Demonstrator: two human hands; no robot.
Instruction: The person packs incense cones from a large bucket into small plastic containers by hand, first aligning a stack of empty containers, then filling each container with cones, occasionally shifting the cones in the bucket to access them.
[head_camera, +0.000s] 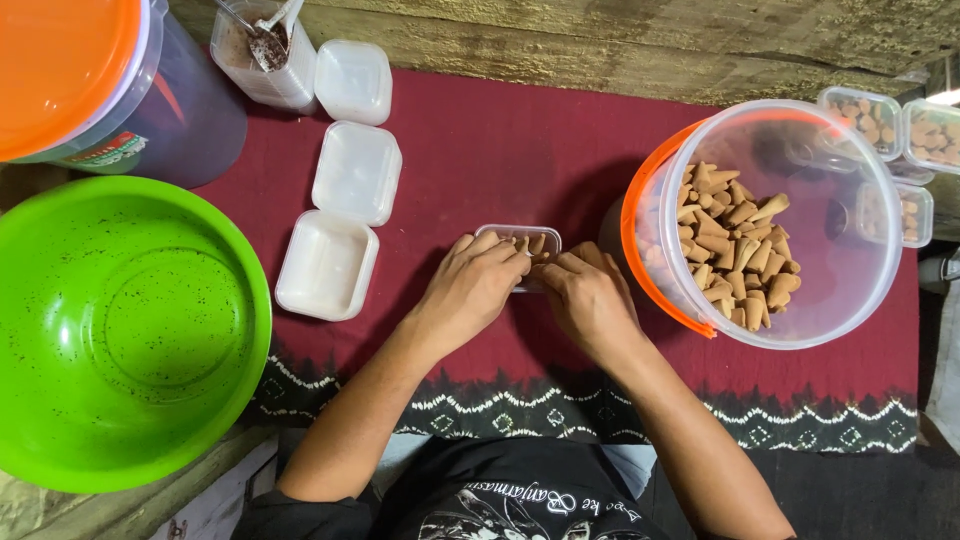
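The fingers of both hands curl over the rim of a small clear plastic box partly filled with tan cone-shaped pieces, the left hand and right hand pinching its near edge rather than clenched or released. To do this neatly, the fingertips should steady the box flat on the dark red cloth-covered surface and nudge the cones into tight rows without tipping any. Just right of the fingers stands a large clear tub with an orange rim holding loose cones; left of them lie three white empty boxes; farther left sits a bright green plastic basin.
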